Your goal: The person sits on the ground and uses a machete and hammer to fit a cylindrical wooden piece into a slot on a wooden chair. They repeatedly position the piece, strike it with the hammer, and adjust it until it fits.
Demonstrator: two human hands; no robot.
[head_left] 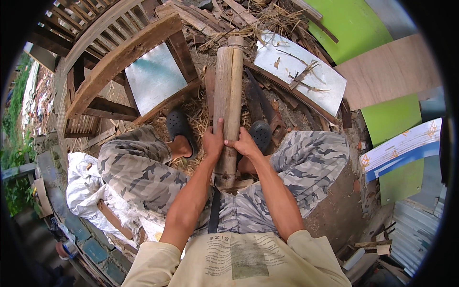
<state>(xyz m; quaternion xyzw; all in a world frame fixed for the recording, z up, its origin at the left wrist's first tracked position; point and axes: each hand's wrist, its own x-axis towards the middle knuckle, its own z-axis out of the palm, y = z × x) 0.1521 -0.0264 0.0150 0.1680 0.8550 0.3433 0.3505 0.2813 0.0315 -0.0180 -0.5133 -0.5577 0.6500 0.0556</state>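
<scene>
Far left, a white sack [83,184] is seen lying on the ground beside the seated person's left knee, with a wooden frame [117,60] propped above it and a metal sheet [153,79] set inside that frame. Straw and wood scraps are scattered over the ground [201,107] between the feet, which are shod in dark clogs [179,126]. In the middle, a bamboo pole [227,91] is held lengthwise between the knees, its near end down between the camouflage trousers [138,167] and its far end pointed away toward the scrap pile at the top. The left hand [213,141] is closed around the pole's left side, thumb laid up along the top. Just beside it, the right hand [245,143] is wrapped over the pole's right side, fingers pressed to the top surface; both hands are touching the pole and nearly touching each other. A dark strip [214,210] is seen running down from the pole's near end; what it is cannot be told. To the right of the pole, a saw [260,103] is laid on the ground, its handle near the right foot. Further right, a second metal sheet [301,71] is lying with twigs on it, and green boards [351,26] and a plywood board [387,69] are seen at the right edge.
</scene>
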